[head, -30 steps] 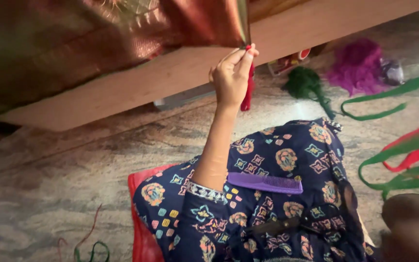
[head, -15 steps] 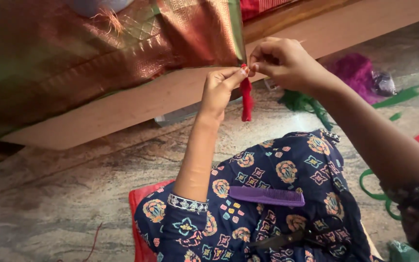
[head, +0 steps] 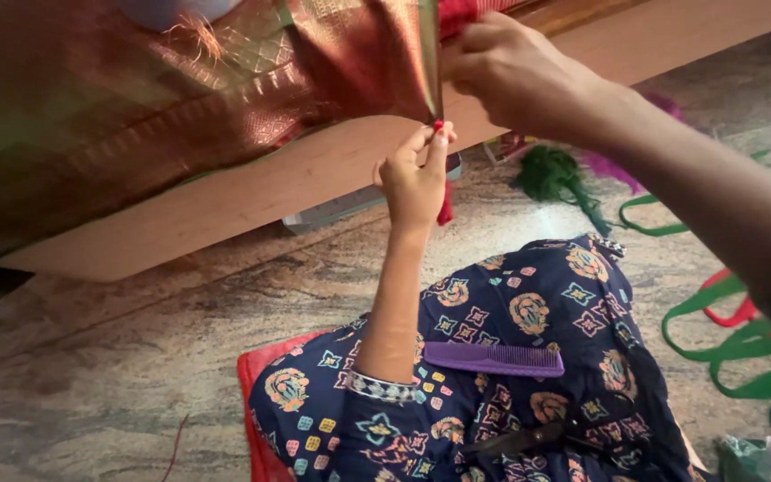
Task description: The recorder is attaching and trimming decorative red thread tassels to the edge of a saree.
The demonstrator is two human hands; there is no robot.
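A red-and-gold silk cloth (head: 180, 98) hangs over a wooden edge (head: 252, 192). My left hand (head: 412, 174) is raised to the cloth's lower corner and pinches a small red tassel (head: 444, 210) that dangles there. My right hand (head: 510, 71) reaches in from the right. It grips the cloth's edge just above the left hand, beside a bit of red fabric (head: 457, 13). The two hands are close together but do not touch.
A purple comb (head: 493, 359) lies on my navy patterned lap (head: 537, 312), and I sit on a red cushion (head: 256, 393) on a stone floor. Green thread (head: 555, 174), magenta thread (head: 662, 103) and green and red ribbons (head: 733, 348) lie at the right.
My right hand came into view from the right and rose to grip the cloth's edge. My left hand stayed pinched on the red tassel.
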